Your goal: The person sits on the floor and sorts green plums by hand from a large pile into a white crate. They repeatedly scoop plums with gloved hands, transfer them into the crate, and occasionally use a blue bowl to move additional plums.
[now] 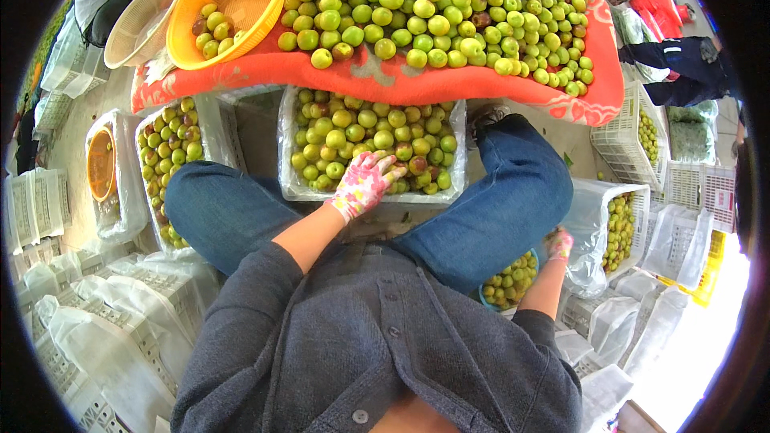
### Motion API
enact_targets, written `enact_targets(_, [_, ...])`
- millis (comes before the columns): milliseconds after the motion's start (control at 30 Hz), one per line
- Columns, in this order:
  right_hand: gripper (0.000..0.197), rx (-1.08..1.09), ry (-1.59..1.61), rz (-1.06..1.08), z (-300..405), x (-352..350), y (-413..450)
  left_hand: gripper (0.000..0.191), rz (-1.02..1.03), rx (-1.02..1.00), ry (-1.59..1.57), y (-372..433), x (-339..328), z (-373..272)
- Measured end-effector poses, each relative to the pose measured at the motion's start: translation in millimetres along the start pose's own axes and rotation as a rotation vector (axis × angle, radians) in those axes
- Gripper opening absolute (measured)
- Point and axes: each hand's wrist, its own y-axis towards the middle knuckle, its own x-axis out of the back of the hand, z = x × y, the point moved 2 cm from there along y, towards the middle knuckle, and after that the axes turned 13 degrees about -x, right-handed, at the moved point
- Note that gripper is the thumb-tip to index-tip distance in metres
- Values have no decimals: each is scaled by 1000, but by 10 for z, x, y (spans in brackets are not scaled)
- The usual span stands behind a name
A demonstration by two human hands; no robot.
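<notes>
My left hand (366, 185), in a pink-and-yellow patterned glove, lies palm down on round green fruits (337, 138), some blushed reddish brown. They fill a white crate (280, 162) lined with clear plastic, between my knees. Its fingers are spread; no fruit shows in its grasp, though the palm is hidden. At my right side, my right hand (560, 243), gloved alike, is beside a blue-rimmed basket (535, 260) of the same fruits. A plastic-lined crate (586, 216) lies just beyond it. The fingers are small and partly hidden, so their grip is unclear.
A heap of green fruits (421, 6) covers a red patterned blanket (252, 75) ahead. On it, an orange basket (264, 18) holds several fruits; beside it is a pale basket (135, 24). A filled crate (207, 126) flanks my left knee. Plastic-lined crates (108, 343) crowd behind. People are partly visible.
</notes>
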Motion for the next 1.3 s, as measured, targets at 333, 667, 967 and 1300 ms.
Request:
enact_targets(333, [21,1152,198,123,2923,692,-2564,48,35,-18,-2,1,-94,34])
enact_targets(667, [49,1114,-344,84,3601,-1083,-2588,43,83,-86,101,86,110,-50])
enact_targets(967, [36,845,242,1031,3764,188,-2724,38,-778,1071,-1257,-67,532,570])
enact_targets(1300, [33,770,1073,744,4109,434,-2684,51,-360,1044,-388,-661,253,1192])
